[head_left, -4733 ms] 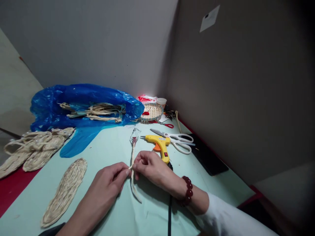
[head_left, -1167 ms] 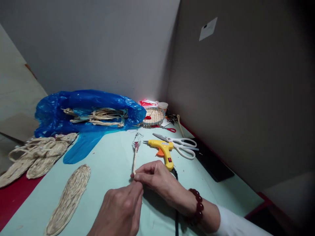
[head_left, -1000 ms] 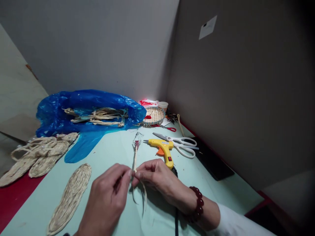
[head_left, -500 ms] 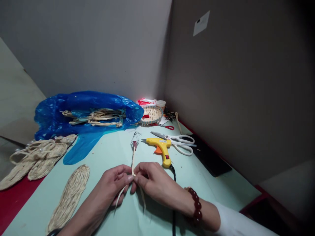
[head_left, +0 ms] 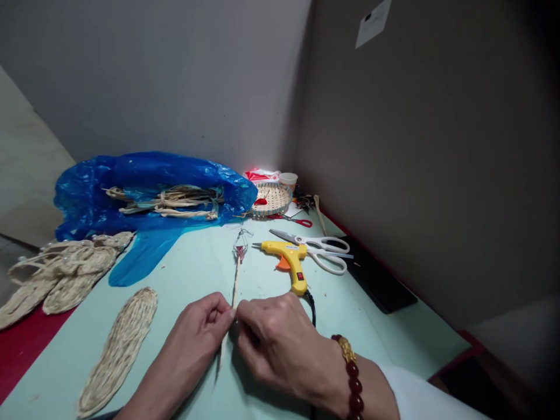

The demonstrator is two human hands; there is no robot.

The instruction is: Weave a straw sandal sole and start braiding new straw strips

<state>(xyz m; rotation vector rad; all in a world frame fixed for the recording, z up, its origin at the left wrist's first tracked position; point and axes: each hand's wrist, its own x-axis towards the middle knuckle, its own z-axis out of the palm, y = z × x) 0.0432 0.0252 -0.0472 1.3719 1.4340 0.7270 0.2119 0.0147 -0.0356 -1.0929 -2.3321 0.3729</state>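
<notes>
A thin straw braid (head_left: 237, 283) runs toward me from a small dark red clip with wire handles (head_left: 240, 252) on the table. My left hand (head_left: 203, 326) pinches the braid between thumb and forefinger, and a loose straw end hangs below. Right beside it, my right hand (head_left: 280, 344) is closed, its fingertips at the same spot on the braid; its palm and lower fingers are hidden. A woven straw sole (head_left: 120, 350) lies to the left of my left hand. Beyond my right hand rests a yellow glue gun (head_left: 289, 256) with an orange trigger.
White-handled scissors (head_left: 324, 248) lie behind the glue gun, beside a black phone-like slab (head_left: 380, 280). A blue plastic bag (head_left: 149, 166) holds bundled straw (head_left: 175, 201). Woven sandals (head_left: 83, 268) sit at the left. A round basket (head_left: 275, 198), paper cup (head_left: 288, 179) and red-handled tool (head_left: 303, 223) stand at the back.
My right hand has turned knuckles-up over the braid. The two straw ends that hung apart now show as one below my left hand. The view has shifted slightly.
</notes>
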